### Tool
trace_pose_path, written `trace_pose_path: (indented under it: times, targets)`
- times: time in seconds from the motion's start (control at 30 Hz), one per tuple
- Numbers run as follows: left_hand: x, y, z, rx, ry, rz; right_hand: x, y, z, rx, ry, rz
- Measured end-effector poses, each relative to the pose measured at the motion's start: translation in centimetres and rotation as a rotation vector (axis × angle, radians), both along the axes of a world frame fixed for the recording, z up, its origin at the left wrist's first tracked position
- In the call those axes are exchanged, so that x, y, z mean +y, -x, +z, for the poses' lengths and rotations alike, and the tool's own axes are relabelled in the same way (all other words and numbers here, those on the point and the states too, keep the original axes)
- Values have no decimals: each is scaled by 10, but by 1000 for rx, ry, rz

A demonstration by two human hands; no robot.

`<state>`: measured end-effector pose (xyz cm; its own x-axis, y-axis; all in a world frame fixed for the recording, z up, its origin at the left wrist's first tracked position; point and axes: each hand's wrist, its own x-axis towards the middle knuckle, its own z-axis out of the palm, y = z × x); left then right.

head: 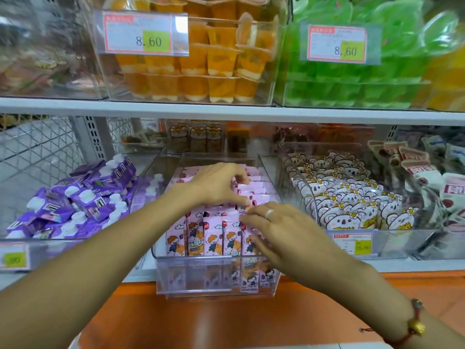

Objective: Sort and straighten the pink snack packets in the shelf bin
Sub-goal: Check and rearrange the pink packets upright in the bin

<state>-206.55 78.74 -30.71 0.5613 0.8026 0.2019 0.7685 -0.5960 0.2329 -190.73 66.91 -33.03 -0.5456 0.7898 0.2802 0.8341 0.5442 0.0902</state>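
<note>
Nearest the camera, two bare forearms reach in from the lower corners, the right one wearing a red cord bracelet (416,326) with a gold bead. Under them runs the orange shelf ledge (226,321).

Beyond the ledge, the clear shelf bin (214,280) juts forward past the shelf edge, its front wall below both hands. Pink snack packets (214,235) stand upright in a tidy front row just left of the right hand (281,235), with more rows packed behind, under the left hand (216,185).

The right hand's grip is loosely spread: fingers lie nearly straight over the tops of the packets at the bin's right front, a ring (269,213) on one finger, nothing clasped. The left hand arches palm-down over the middle rows, thumb and fingertips curled together at a pink packet top just above the right hand's fingertips; it appears to pinch that packet.

Room is tight. Clear walls hem both hands: purple pouches (75,200) lie left of the left wrist, koala-print packets (352,197) right of the right hand. A white shelf board (226,110) overhangs farther back, carrying orange jelly cups (206,66) and green jelly cups (364,71).
</note>
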Motion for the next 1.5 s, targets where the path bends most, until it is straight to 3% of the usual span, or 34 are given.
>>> trace_pose_path:
  times: [0.13,0.27,0.37,0.5,0.67,0.77,0.9,0.97,1.07,1.23,1.33,1.43,1.5]
  targets:
    - [0,3,-12,119,82,-108,-11,-8,14,92,-76,-29]
    - [-1,8,-2,85,177,-130,-15,-14,13,201,-142,-79]
    - [-7,12,0,7,133,-154,-16,-15,10,223,-165,-79]
    - [-17,11,-10,102,19,-177,-13,-4,1,44,-167,-54]
    - [-22,4,-13,37,-68,-67,-10,0,-8,-53,-106,-83]
    - [-28,4,-9,-142,-130,38,-9,0,-7,-40,-110,-83]
    - [-37,12,1,-621,-75,150,-11,0,-3,2,-70,-83]
    - [-46,17,3,-819,-78,178,-11,-1,1,105,-54,-71]
    - [-67,24,7,-1079,-152,150,-8,-1,10,491,-62,-101]
    - [-96,31,7,-1206,-229,119,-4,12,22,1062,81,-39]
    - [-103,30,1,-1229,-150,115,-5,29,24,1091,283,72]
    - [-103,32,-4,-1328,-7,113,-2,39,21,1063,302,102]
    - [-101,35,-8,-1365,120,83,3,41,20,1169,350,53]
